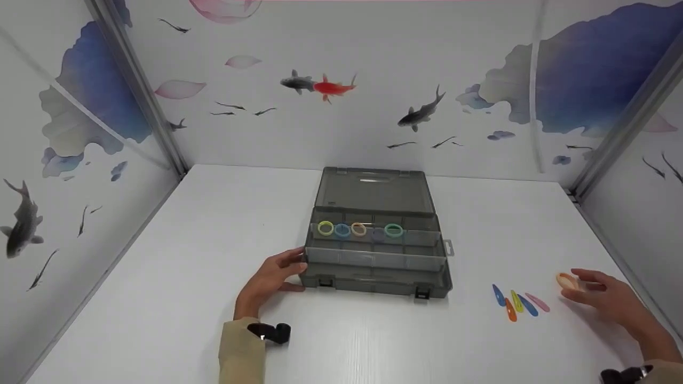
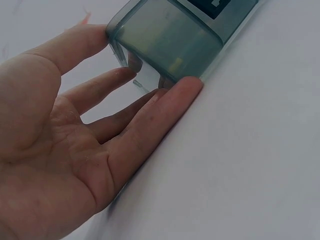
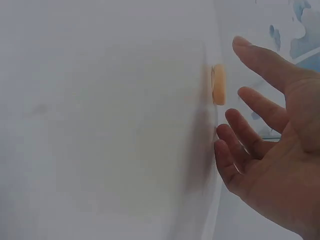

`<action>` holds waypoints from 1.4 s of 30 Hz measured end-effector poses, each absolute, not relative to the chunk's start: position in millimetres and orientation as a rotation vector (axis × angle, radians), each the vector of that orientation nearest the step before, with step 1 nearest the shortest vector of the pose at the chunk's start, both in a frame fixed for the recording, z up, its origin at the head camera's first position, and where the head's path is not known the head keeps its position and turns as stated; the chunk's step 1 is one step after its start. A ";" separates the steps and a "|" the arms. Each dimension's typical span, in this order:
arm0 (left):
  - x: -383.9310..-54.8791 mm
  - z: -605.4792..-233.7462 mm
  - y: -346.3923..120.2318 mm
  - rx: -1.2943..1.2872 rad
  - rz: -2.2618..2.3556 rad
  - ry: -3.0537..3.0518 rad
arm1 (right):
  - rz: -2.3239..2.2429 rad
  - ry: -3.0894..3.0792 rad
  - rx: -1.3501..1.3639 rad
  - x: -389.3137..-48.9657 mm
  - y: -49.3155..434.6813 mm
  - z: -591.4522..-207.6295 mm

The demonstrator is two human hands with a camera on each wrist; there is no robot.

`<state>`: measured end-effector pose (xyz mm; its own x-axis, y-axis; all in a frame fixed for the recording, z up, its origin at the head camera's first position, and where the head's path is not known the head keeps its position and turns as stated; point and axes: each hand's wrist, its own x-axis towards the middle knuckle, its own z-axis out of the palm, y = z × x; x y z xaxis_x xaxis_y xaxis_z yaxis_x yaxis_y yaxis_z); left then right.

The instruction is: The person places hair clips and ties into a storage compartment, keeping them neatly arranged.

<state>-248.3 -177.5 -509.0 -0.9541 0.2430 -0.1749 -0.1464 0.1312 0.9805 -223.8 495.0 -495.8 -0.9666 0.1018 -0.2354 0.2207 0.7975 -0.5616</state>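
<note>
A grey see-through compartment box [image 1: 376,272] stands with its lid [image 1: 374,189] folded back. My left hand [image 1: 275,274] touches its left end; in the left wrist view the extended fingers and thumb of that hand [image 2: 95,125] rest along the box's end wall [image 2: 165,40]. A pale orange hair tie [image 1: 566,281] lies on the table at the right. Around it, without contact in the right wrist view, are the spread, lightly bent fingers of my right hand [image 1: 605,296]. That view shows the hair tie [image 3: 219,84] edge-on, beside the thumb and fingertips.
Inside the box's back row are several ring-shaped hair ties, among them a yellow one [image 1: 325,228] and a green one [image 1: 394,230]. Several snap hair clips [image 1: 516,301] lie between the box and my right hand. Printed walls [image 1: 341,122] border the white table [image 1: 240,213].
</note>
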 end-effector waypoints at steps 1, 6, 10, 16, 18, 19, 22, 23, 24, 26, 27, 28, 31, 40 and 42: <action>-248.4 -508.9 -177.6 0.099 1.893 2.124 | -0.895 2.789 0.250 -225.0 496.0 -496.9; -248.7 -509.1 -177.9 0.100 1.896 2.130 | -0.841 2.791 0.226 -230.3 499.5 -498.6; -247.9 -509.7 -178.4 0.102 1.898 2.124 | -0.837 2.783 0.234 -233.1 500.9 -498.6; -247.4 -510.1 -178.7 0.119 1.901 2.110 | -0.879 2.768 0.303 -234.0 500.0 -497.3; -247.6 -510.1 -178.8 0.113 1.904 2.107 | -0.873 2.780 0.303 -234.4 498.8 -496.1; -247.7 -510.1 -178.9 0.110 1.903 2.107 | -0.866 2.787 0.296 -234.3 498.2 -495.3; -248.5 -510.9 -178.8 0.103 1.902 2.102 | -0.830 2.817 0.282 -233.7 496.3 -492.5; -248.4 -511.0 -178.7 0.101 1.903 2.103 | -0.817 2.824 0.274 -233.4 495.7 -491.5; -248.2 -510.8 -178.6 0.097 1.903 2.102 | -0.807 2.829 0.271 -233.3 495.3 -490.5; -247.9 -510.7 -178.4 0.094 1.905 2.103 | -0.786 2.845 0.254 -233.1 494.5 -489.1; -247.6 -510.5 -178.3 0.095 1.907 2.104 | -0.781 2.852 0.249 -232.9 493.9 -488.6; -247.4 -509.9 -178.4 0.091 1.906 2.105 | -0.782 2.854 0.244 -233.0 493.5 -488.2; -247.1 -508.5 -178.4 0.096 1.898 2.114 | -0.790 2.853 0.238 -233.5 492.5 -488.0; -248.2 -509.7 -178.4 0.115 1.887 2.120 | -0.873 2.803 0.257 -237.8 484.0 -480.2; -248.2 -509.7 -178.7 0.114 1.885 2.123 | -0.901 2.806 0.252 -239.3 477.5 -475.4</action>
